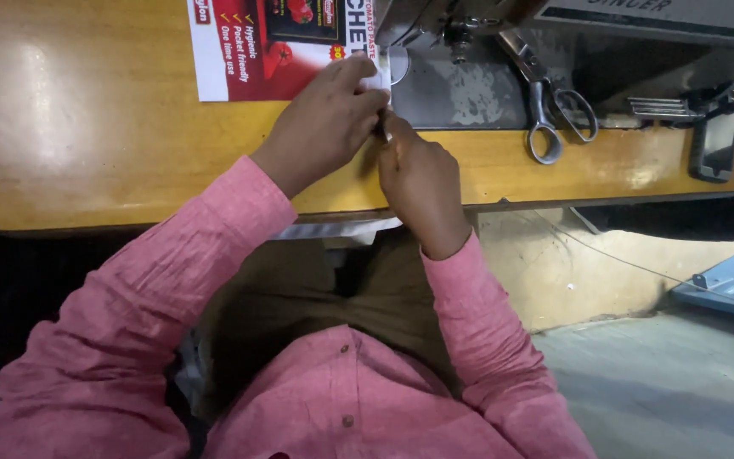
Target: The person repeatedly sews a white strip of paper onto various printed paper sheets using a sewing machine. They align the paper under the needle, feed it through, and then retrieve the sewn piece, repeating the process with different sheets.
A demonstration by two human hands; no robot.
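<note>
Hands, two (324,119) (418,183), one scissors (554,115)

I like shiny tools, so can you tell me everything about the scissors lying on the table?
The scissors look like plain grey metal all over, with two looped handles and long blades. They lie flat and closed on the sewing machine's worn metal base, loops toward the person, at the wooden table's edge, blades pointing up and left under the machine. No hand touches them; the right hand is nearest.
</note>
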